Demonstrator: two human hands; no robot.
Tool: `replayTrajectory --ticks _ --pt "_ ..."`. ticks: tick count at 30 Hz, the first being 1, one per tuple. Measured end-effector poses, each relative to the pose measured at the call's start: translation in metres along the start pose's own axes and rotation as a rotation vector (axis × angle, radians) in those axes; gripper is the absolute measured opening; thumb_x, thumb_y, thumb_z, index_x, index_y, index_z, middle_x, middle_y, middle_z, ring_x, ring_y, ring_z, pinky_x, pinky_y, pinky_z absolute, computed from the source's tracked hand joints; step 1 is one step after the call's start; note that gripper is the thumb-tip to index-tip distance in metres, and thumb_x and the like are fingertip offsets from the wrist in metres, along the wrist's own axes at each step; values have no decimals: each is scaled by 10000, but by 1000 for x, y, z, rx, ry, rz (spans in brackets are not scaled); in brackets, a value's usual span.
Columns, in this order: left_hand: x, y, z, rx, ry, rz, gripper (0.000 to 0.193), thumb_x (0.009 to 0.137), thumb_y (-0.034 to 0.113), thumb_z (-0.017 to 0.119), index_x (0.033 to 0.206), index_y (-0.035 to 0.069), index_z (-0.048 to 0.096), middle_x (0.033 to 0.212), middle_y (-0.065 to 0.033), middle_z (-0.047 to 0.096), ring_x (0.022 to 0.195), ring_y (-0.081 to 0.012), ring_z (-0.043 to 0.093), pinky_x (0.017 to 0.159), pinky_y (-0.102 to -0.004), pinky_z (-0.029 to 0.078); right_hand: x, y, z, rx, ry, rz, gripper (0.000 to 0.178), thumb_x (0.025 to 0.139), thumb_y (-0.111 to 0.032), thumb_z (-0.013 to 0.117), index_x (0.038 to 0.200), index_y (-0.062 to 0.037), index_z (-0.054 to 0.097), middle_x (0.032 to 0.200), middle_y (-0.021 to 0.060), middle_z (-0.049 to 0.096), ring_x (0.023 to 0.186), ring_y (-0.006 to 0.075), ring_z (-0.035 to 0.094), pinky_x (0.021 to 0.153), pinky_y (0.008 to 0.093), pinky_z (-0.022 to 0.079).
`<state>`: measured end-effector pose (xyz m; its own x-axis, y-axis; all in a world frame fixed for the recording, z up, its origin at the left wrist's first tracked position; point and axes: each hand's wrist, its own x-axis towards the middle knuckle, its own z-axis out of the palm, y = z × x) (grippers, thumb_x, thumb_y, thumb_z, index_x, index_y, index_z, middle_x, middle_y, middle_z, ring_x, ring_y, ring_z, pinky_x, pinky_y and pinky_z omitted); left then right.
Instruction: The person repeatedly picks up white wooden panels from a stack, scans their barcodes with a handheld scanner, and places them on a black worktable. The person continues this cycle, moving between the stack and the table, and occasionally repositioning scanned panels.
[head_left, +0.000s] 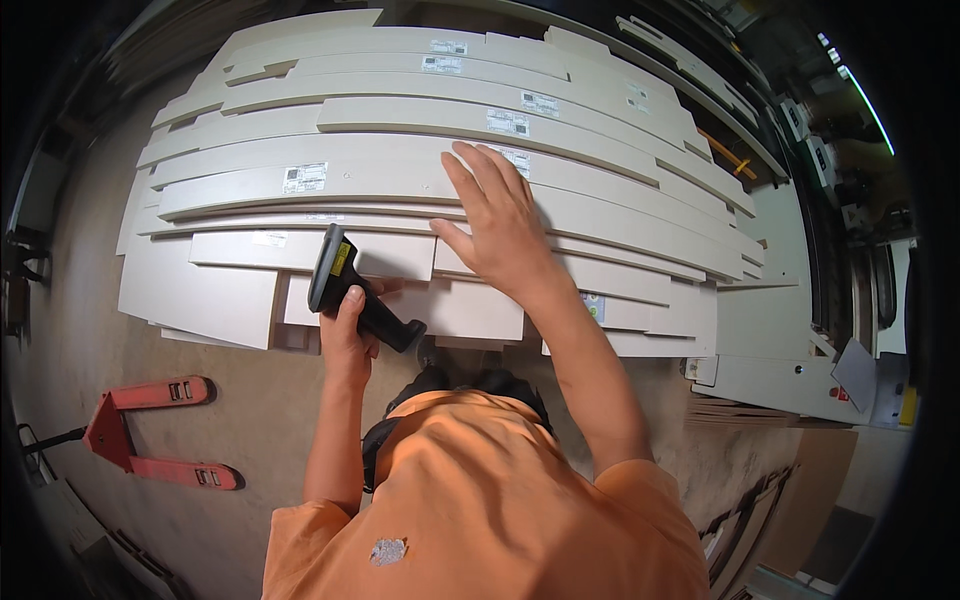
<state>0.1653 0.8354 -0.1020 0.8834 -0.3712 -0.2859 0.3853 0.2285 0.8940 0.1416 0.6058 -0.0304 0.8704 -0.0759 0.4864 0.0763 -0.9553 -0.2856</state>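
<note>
A broad pile [200, 280] of long pale boards spans the far side, its layers staggered. To the near left, a red pallet jack [125, 440] stands on the floor. One long board [390, 170] lies across the pile's middle, beneath the right hand [492, 215]; it looks stiff and rather heavy for its length, with a smooth face that may slide and corners that could chip, so it is best held by both long edges, hands well apart. The right hand is open and empty, fingers spread and pointing far; whether it touches the board I cannot tell. The left hand [345, 315] is closed around a black scanner [380, 318], in front of the pile's near edge, head tilted up and left. The scanner looks light, hard and easily hurt by a drop; the handle is the place to grip, leaving its head uncovered. Smallest is the white label [305, 178] on the board's left part.
</note>
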Motion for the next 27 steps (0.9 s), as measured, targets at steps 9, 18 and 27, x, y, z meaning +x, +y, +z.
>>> replayTrajectory --ticks 9,18,27 --pt "-4 5 -40 -107 142 96 415 813 386 755 1001 35 639 1199 -204 705 512 -56 556 351 -182 344 -55 -52 17 -27 -175 -25 698 701 -217 878 1296 -19 571 1063 95 533 973 271 530 808 371 499" --pt "-10 -6 -40 -116 -52 232 413 801 321 760 1030 3 630 1029 -178 677 1210 -399 627 959 -478 535 -141 -60 -19 171 -183 86 729 608 -123 903 1255 27 602 1132 160 599 956 334 595 799 415 524" --pt "-5 -12 -26 -141 -35 304 390 834 278 675 1094 -1 590 1002 -159 654 1220 -446 612 986 -522 520 -116 12 -56 94 -117 184 561 760 -112 827 1250 33 595 1215 161 614 1077 361 581 914 447 500"
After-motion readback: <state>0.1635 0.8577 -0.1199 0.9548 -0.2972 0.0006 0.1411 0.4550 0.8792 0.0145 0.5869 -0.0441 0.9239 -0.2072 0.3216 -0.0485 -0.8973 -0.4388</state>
